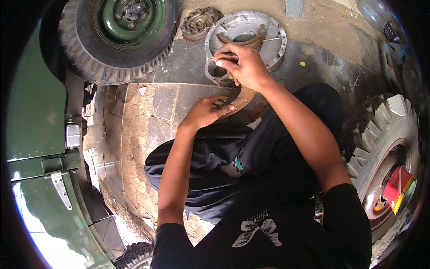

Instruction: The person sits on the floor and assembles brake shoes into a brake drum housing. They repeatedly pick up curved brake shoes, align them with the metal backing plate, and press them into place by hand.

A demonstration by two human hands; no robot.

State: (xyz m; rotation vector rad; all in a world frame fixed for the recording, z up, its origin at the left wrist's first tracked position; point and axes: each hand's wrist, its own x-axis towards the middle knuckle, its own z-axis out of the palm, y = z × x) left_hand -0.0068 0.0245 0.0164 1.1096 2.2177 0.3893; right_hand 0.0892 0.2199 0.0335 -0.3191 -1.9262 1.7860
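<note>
I sit with a curved brown brake shoe point(244, 99) in front of my lap. My left hand point(207, 111) grips its lower end, thumb lying along the band. Above the shoe's upper end is my right hand point(244, 65), with thumb and finger pinched together; what they hold, if anything, is too small to make out. Just beyond, a round silver metal housing point(280, 49) lies flat on the floor, partly hidden by my right hand. Inside it rests a second curved brown piece point(256, 41) beside a thin light rod point(270, 39).
A greasy, lumpy round metal part point(200, 23) sits left of the housing. A tyre on a green wheel point(118, 40) stands at far left, near a green vehicle body point(36, 98). On the right, another wheel point(380, 148) has a red and yellow can point(398, 188) on it.
</note>
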